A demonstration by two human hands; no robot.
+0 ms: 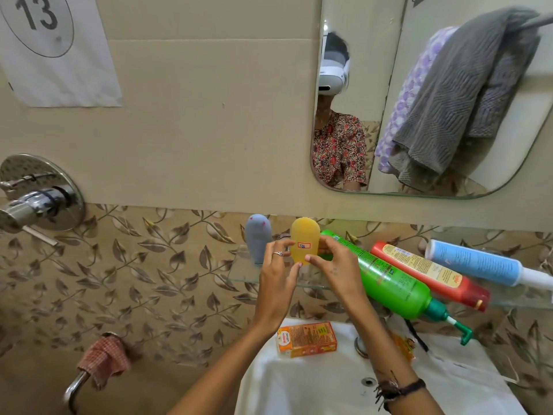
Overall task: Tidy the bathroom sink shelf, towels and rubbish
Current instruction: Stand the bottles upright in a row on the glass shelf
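From the head camera, the yellow bottle (304, 241) stands upright on the glass shelf (239, 269) just above centre, a grey bottle (258, 238) at its nine o'clock and a fallen green pump bottle (389, 280) at its four o'clock. It looks light, smooth, soft-walled plastic, likely slippery and easily tipped, so low on its flanks is the place to take it. Both forearms reach up from six o'clock: the left hand (276, 274) and right hand (336, 265) pinch its sides with curled fingertips, thumbs meeting beneath.

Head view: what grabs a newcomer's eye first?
Both hands, left hand and right hand, hold a yellow bottle upright on the glass shelf. To its right, green, red and blue bottles lie tipped over. An orange box sits on the sink rim.
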